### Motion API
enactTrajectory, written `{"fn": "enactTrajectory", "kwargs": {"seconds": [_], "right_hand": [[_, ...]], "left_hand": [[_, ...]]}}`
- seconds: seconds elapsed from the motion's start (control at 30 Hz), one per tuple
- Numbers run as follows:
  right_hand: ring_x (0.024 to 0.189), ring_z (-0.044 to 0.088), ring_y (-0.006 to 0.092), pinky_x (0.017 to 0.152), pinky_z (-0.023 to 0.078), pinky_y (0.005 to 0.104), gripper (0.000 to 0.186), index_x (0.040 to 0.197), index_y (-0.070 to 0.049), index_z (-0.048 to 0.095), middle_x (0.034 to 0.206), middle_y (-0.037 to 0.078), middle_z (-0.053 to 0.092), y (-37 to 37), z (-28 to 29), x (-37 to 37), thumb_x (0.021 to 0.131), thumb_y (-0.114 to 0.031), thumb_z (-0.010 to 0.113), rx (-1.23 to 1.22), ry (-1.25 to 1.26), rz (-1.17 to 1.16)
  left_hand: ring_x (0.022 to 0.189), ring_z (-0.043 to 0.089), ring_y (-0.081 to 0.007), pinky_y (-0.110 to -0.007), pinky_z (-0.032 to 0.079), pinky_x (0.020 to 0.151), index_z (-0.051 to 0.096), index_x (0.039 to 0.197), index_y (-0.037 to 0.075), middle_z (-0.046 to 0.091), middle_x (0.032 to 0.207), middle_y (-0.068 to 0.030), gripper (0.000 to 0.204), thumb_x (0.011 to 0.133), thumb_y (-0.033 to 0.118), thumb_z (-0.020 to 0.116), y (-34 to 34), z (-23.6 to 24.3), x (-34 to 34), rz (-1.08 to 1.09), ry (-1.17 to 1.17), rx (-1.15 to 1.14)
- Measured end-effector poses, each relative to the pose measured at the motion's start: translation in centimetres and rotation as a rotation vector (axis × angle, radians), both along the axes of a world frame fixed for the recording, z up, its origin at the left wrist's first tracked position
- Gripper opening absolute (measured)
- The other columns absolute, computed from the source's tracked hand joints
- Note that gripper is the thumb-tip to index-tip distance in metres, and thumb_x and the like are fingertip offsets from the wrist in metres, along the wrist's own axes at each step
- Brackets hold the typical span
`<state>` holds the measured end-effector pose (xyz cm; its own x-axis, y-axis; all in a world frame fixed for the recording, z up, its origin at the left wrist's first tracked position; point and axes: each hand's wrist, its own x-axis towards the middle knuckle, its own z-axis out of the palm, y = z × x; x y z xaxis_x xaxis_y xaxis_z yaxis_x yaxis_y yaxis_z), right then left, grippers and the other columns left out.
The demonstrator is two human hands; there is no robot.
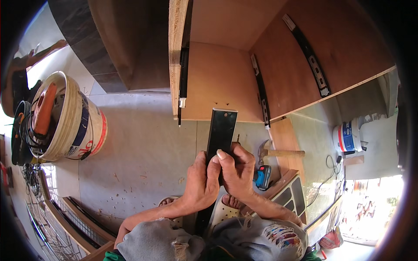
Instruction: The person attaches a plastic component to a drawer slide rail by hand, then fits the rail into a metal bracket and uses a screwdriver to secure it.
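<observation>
Both my hands grip a long black drawer slide (221, 132) that points away from me, its far end showing a small hole and a bright metal edge. My left hand (201, 179) wraps its left side, and my right hand (237, 168) closes on the right side, thumbs together on top. The slide's near part runs down between my knees, partly hidden by the hands. Ahead stands an open wooden cabinet (222, 82). Black slides are fixed on its inner walls: one on the left panel (184, 76), others on the right panel (310, 56).
A hammer (283, 153) and a blue-black power tool (262, 177) lie to the right. At left stands a white bucket (89, 126) holding an orange-handled tool (45, 108). Another bucket (347, 137) is at far right. Wood chips dot the floor (143, 152); framed wire racks (74, 217) sit lower left.
</observation>
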<state>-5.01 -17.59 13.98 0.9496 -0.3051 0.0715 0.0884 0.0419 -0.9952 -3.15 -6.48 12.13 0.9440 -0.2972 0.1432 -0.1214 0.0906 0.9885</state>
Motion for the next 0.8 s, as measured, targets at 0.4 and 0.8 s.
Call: {"fn": "enactTrajectory", "kwargs": {"seconds": [0.4,0.8], "right_hand": [[0.069,0.053,0.0047,0.062,0.044,0.0216,0.014,0.087,0.003,0.059,0.074,0.001,0.062,0.3,-0.3,-0.3,0.092,-0.011,0.059,0.049,0.071,-0.033],[0.073,0.054,0.0051,0.063,0.044,0.0214,0.015,0.095,0.005,0.062,0.079,0.000,0.063,0.2,-1.5,-0.5,0.092,-0.010,0.059,0.082,0.022,0.002]], "left_hand": [[0.050,0.046,-0.0197,-0.036,0.035,0.045,0.044,0.084,-0.003,0.048,0.058,-0.0165,0.025,0.100,0.016,0.048,0.0,-1.0,-0.6,-0.013,0.079,0.034],[0.054,0.049,-0.0201,-0.036,0.039,0.049,0.047,0.088,-0.004,0.051,0.062,-0.0168,0.024,0.100,0.017,0.047,0.0,-1.6,-0.8,-0.007,0.115,-0.001]]}}
